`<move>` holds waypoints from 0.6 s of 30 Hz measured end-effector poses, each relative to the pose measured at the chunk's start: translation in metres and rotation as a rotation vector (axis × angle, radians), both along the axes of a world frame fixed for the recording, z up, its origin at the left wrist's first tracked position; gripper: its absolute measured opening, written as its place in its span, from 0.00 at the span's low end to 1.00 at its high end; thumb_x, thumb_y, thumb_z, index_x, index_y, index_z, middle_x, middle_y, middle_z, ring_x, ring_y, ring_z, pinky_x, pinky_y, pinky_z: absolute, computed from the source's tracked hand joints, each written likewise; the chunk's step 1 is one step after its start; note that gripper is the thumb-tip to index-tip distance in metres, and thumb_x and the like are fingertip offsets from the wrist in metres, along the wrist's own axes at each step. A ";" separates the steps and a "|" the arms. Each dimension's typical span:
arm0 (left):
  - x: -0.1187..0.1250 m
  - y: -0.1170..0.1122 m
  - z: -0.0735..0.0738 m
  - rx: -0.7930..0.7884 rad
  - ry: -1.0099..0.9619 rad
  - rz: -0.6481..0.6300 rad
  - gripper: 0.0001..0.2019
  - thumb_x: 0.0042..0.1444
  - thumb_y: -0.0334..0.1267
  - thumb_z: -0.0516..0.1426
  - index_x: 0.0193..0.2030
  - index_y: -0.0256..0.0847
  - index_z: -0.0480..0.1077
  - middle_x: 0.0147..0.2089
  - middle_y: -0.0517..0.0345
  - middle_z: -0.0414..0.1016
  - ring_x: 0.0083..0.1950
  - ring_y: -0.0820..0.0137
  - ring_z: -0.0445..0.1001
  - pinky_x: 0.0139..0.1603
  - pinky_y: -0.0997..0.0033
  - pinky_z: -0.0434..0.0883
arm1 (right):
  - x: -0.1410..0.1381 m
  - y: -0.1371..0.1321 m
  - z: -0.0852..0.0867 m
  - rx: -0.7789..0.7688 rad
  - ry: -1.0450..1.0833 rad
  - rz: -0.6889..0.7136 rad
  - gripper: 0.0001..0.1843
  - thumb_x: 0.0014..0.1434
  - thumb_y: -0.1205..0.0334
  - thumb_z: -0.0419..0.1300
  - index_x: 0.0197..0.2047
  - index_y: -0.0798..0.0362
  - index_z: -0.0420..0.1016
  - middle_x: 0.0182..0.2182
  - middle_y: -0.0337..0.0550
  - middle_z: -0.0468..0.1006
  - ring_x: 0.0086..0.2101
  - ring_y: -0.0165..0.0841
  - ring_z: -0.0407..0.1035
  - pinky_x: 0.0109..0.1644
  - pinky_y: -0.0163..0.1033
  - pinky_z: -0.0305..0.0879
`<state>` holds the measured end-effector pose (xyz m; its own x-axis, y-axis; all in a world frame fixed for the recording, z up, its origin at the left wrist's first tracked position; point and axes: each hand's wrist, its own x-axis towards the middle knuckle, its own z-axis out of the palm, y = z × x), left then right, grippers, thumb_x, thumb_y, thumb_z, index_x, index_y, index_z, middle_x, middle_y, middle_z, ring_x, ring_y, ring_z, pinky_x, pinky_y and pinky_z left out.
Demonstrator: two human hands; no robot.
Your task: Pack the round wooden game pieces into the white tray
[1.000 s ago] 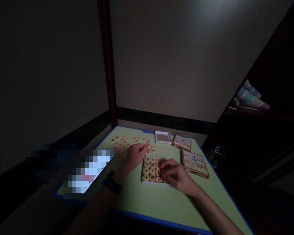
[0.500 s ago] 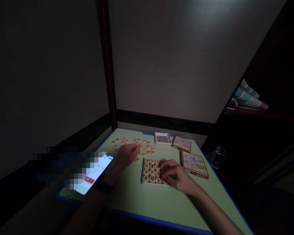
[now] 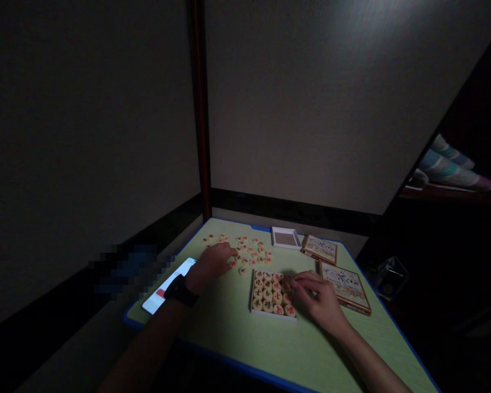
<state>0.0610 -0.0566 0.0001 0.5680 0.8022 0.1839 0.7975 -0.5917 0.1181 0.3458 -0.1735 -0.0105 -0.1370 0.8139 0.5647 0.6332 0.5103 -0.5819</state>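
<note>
My right hand [image 3: 317, 299] is at the right side of a shallow white box [image 3: 274, 316], thumb and fingers pinched together. Blurred at its fingertips is a round wooden xiangqi piece [image 3: 285, 283]. Rows of xiangqi pieces [image 3: 267, 295] with black and red characters fill most of the box. My left hand [image 3: 216, 258] reaches over the table beside scattered xiangqi pieces [image 3: 252, 253], its fingers curled together. Whatever those fingers hold, if anything, is hidden. A dark watch [image 3: 181, 290] is on my left wrist.
A lit phone [image 3: 169, 284] lies at the table's left edge, partly behind my left wrist. An open white box part [image 3: 286, 238] is at the back, with two printed box lids [image 3: 319, 249] [image 3: 346, 285] to the right. Walls rise behind the green table [image 3: 229, 327].
My left hand has lowered towards the scattered pieces. My right hand now pinches at the box's right column, where more pieces show. The view has shifted, moving everything rightward.
</note>
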 end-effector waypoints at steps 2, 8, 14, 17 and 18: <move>-0.001 0.003 0.002 -0.027 0.038 0.009 0.13 0.51 0.32 0.59 0.45 0.44 0.75 0.47 0.52 0.76 0.51 0.60 0.72 0.52 0.64 0.67 | 0.001 0.002 -0.002 0.028 0.026 -0.041 0.18 0.64 0.53 0.55 0.29 0.51 0.80 0.29 0.47 0.80 0.33 0.38 0.73 0.36 0.42 0.69; 0.010 0.004 0.009 -0.079 0.126 0.034 0.07 0.54 0.33 0.57 0.39 0.40 0.75 0.44 0.49 0.77 0.49 0.58 0.73 0.49 0.62 0.68 | 0.000 0.002 -0.001 0.059 0.035 -0.082 0.18 0.63 0.53 0.56 0.28 0.52 0.80 0.28 0.47 0.80 0.31 0.38 0.73 0.35 0.42 0.68; 0.025 -0.023 0.018 -0.029 0.045 -0.027 0.07 0.58 0.29 0.52 0.40 0.37 0.72 0.44 0.46 0.76 0.48 0.60 0.73 0.50 0.63 0.67 | 0.001 0.002 -0.001 0.070 0.045 -0.124 0.20 0.64 0.54 0.54 0.25 0.51 0.78 0.28 0.47 0.80 0.31 0.38 0.72 0.34 0.42 0.67; 0.048 -0.055 0.024 -0.038 -0.106 -0.190 0.06 0.61 0.33 0.53 0.42 0.41 0.70 0.42 0.54 0.76 0.45 0.65 0.73 0.47 0.67 0.66 | 0.001 0.002 -0.001 0.072 0.032 -0.132 0.19 0.64 0.55 0.54 0.25 0.51 0.78 0.27 0.46 0.80 0.31 0.37 0.72 0.34 0.42 0.66; 0.057 -0.066 0.025 -0.052 -0.112 -0.252 0.05 0.60 0.33 0.53 0.41 0.42 0.70 0.41 0.56 0.76 0.44 0.65 0.73 0.46 0.68 0.66 | 0.001 0.002 -0.001 0.074 0.030 -0.135 0.19 0.64 0.55 0.54 0.25 0.51 0.78 0.27 0.46 0.80 0.30 0.37 0.72 0.34 0.42 0.66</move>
<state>0.1176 -0.1228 0.0249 0.7292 0.6483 0.2189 0.6062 -0.7604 0.2330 0.3465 -0.1717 -0.0116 -0.0111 0.7800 0.6256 0.6821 0.4634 -0.5657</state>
